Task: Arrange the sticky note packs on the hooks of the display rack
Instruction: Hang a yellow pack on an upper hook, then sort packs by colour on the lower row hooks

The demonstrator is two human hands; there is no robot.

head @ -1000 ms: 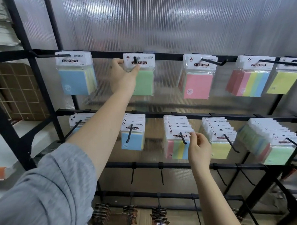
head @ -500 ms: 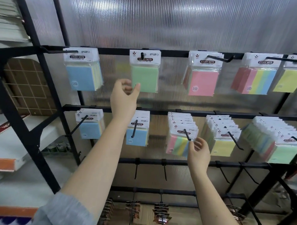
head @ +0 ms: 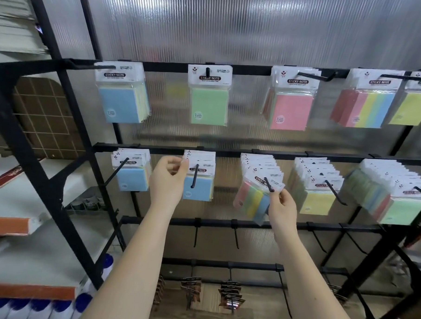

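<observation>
A black display rack (head: pixel 229 152) carries sticky note packs on two rows of hooks. On the top row hang blue (head: pixel 121 100), green (head: pixel 208 101), pink (head: pixel 290 107), striped (head: pixel 366 106) and yellow (head: pixel 412 105) packs. On the middle row, my left hand (head: pixel 168 179) pinches the left edge of the front blue pack (head: pixel 198 183) on its hook. My right hand (head: pixel 281 205) pinches the lower right corner of the front multicolour pack's (head: pixel 253 199) card; that pack is tilted at the hook's tip.
More packs fill the other middle hooks: blue (head: pixel 131 175) at the left, yellow (head: pixel 316 193) and green (head: pixel 403 204) at the right. Bare hooks (head: pixel 235 235) hang on the third bar, small carded items (head: pixel 230 295) lower down. White shelves (head: pixel 14 204) stand to the left.
My left hand let go of the green pack on the top row and came down to the blue pack on the middle row. My right hand pulled the multicolour pack forward, tilting it.
</observation>
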